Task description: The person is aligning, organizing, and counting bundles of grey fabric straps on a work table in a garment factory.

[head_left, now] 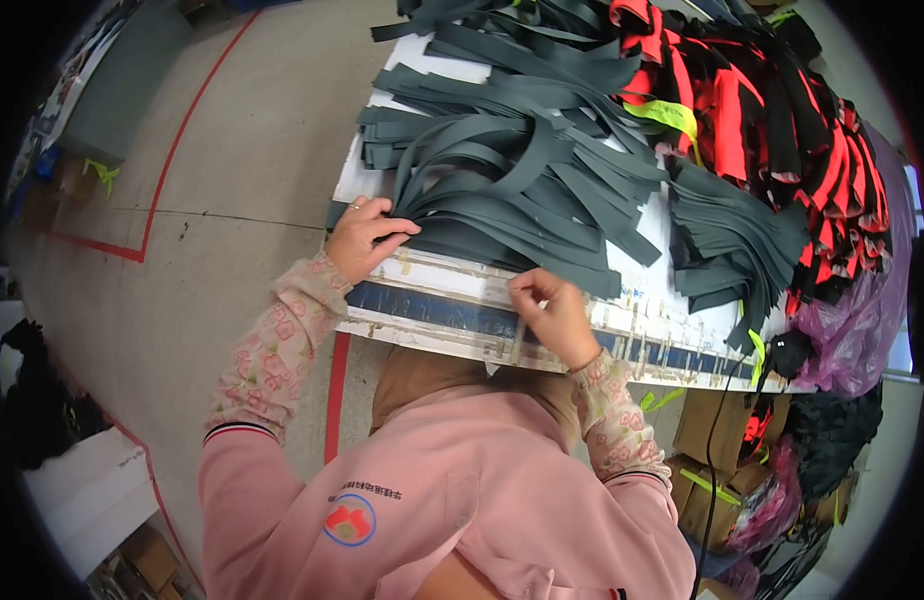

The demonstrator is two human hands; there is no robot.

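Note:
Long dark grey-green fabric strips (482, 225) lie in a loose pile in front of me, some curling up in arcs. My left hand (362, 240) is at the near left end of this pile, its thumb and fingers closed about the gathered strip ends. Part of the grip is hidden by the fingers. My right hand (552, 312) is over the table's near edge, just below the pile, with thumb and forefinger pinched together. What is between those fingertips, if anything, is too small to make out. The white worktable (437, 345) has a worn, taped blue band along its near side.
More strip bundles (727, 230) lie to the right and farther back. Red and black fabric pieces (727, 120) are heaped at the far right, beside purple plastic (852, 335). A black cable (717, 440) hangs off the right edge, near cardboard boxes (697, 500). Red lines (167, 165) mark the floor.

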